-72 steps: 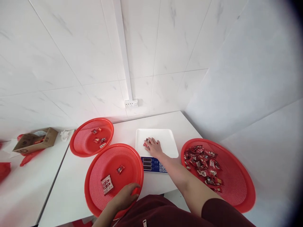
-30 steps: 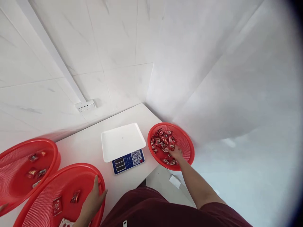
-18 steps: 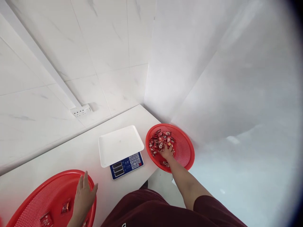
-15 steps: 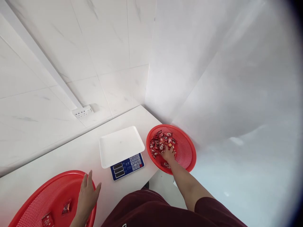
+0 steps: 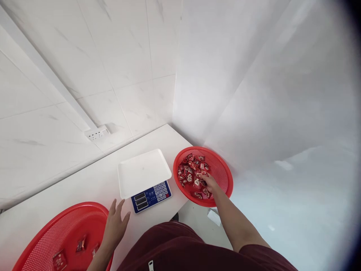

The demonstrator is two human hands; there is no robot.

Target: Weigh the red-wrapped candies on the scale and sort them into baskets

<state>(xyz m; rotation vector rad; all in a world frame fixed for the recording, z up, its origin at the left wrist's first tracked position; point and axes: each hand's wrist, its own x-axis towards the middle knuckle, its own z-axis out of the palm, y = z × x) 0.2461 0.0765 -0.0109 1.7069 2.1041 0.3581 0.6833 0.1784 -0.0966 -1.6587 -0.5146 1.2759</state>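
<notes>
My right hand [image 5: 210,182] reaches into a red mesh basket [image 5: 222,173] at the table's right edge and rests among several small red candy packets [image 5: 191,171]; its fingers curl down into the pile, and what they hold is hidden. My left hand [image 5: 116,225] hovers flat with fingers spread over the right rim of another red basket [image 5: 42,241] at the lower left, which holds three red packets [image 5: 80,244]. A white-trayed digital scale [image 5: 143,177] with a blue keypad stands between the baskets, its tray bare.
The white table [image 5: 84,188] sits in a corner of white tiled walls. A white wall socket [image 5: 96,133] is behind the scale. My dark red clothing fills the bottom middle. A small white scrap [image 5: 213,217] lies on the floor under the right basket.
The view swung right from the left baskets. My right hand left the scale tray and went into the right basket, shifting among the packets. My left hand drifted right off the basket rim.
</notes>
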